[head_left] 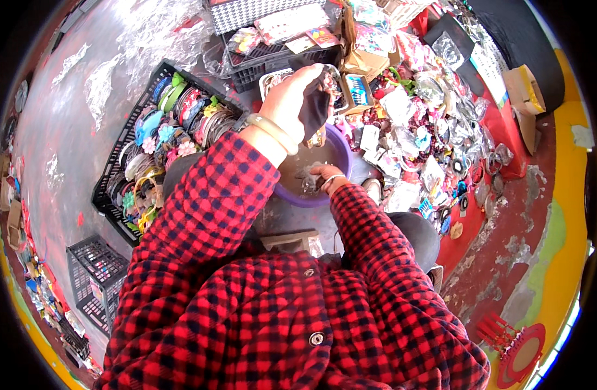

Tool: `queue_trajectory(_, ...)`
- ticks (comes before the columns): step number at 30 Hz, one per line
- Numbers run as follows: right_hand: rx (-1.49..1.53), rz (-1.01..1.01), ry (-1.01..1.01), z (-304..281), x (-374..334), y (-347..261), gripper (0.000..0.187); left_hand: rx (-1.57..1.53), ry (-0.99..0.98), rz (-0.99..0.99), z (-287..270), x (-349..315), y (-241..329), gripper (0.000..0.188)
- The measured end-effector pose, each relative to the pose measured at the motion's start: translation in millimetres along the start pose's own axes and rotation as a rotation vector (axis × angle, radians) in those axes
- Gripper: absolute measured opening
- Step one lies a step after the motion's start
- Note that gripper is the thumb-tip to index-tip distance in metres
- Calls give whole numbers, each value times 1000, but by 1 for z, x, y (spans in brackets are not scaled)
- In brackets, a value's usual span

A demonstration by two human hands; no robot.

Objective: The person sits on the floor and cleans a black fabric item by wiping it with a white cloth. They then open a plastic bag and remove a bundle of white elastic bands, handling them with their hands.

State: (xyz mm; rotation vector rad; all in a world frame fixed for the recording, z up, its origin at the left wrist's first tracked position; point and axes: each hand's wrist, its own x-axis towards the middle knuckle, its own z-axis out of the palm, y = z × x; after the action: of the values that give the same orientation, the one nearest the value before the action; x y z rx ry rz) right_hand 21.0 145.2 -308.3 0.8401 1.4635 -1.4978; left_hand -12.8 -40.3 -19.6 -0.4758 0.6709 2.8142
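Observation:
My left hand (287, 104) is raised over a purple basin (345, 144), its fingers closed on a black cloth (314, 112) that hangs beside the palm. A bracelet circles that wrist. Murky brownish water (297, 168) fills the basin. Down at the basin's right side, my right hand (329, 174) has its fingertips bent together at the water. Something pale and greyish (309, 181) shows next to those fingertips; whether it is a held thing or stirred water is unclear.
At left stands a black crate (110, 179) of colourful headbands (172, 123), with a smaller black basket (100, 263) nearer. Beyond the basin are a black crate of packets (246, 77) and a small blue box (358, 90). Bagged hair accessories (415, 140) pile up on the right.

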Motion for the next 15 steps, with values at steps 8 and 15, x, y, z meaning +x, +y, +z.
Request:
queue_trajectory(8, -206, 88, -18, -1, 0, 5, 18, 67, 101, -6, 0, 12, -4, 23)
queue_trajectory(15, 92, -152, -168, -1, -17, -7, 21, 94, 115, 4, -6, 17, -7, 23)
